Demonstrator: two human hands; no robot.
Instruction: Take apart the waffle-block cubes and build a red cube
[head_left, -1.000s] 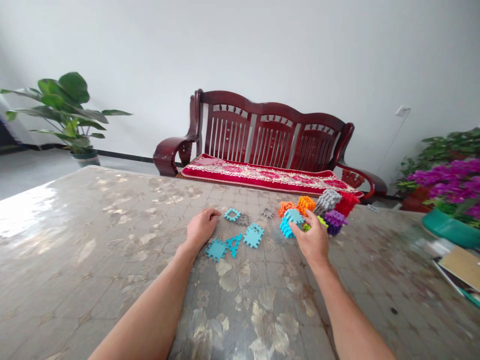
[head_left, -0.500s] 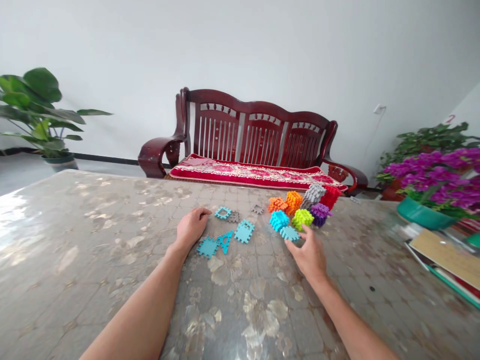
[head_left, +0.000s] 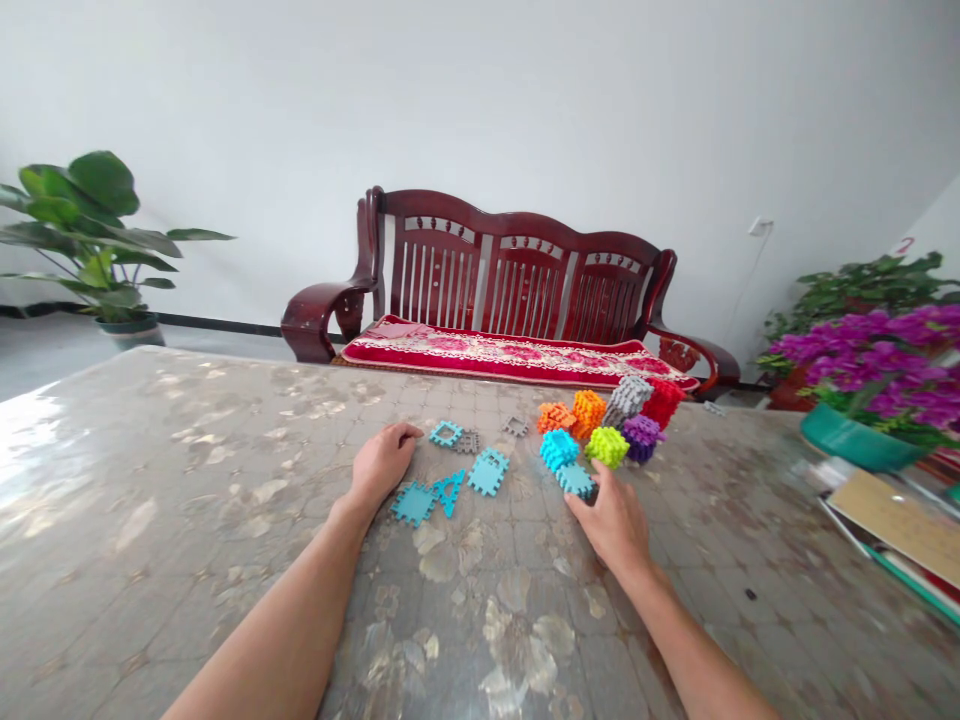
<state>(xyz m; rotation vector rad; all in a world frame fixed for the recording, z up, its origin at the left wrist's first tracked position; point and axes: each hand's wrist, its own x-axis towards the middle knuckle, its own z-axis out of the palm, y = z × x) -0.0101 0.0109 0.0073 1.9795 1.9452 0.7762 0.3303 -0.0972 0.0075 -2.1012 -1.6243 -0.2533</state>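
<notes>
Thumb and fingers of my right hand (head_left: 616, 510) grip the near edges of a teal notched building tile (head_left: 575, 480), which lies just in front of a bright blue bundle of tiles (head_left: 559, 450). My left hand (head_left: 384, 463) rests on the table with its fingers loosely extended and nothing visible in it. Nearest to it is a teal square frame piece (head_left: 446, 433), beside a grey piece (head_left: 469, 442). Between the hands lie a teal tile with cut-outs (head_left: 489, 471), a blue triangular piece (head_left: 450, 491) and a teal square tile (head_left: 414, 504).
Beyond my right hand stand lime (head_left: 607, 447), purple (head_left: 643, 437), orange (head_left: 589, 413), grey (head_left: 630, 400) and red (head_left: 663, 403) bundles of tiles. A small grey frame (head_left: 515, 427) lies left of them. Books (head_left: 892, 530) and a flowerpot (head_left: 855, 436) occupy the table's right side.
My right hand has drawn in slightly, and its thumb and fingers sit closer around the teal tile. My left hand has stayed in place. The view has tilted up a little.
</notes>
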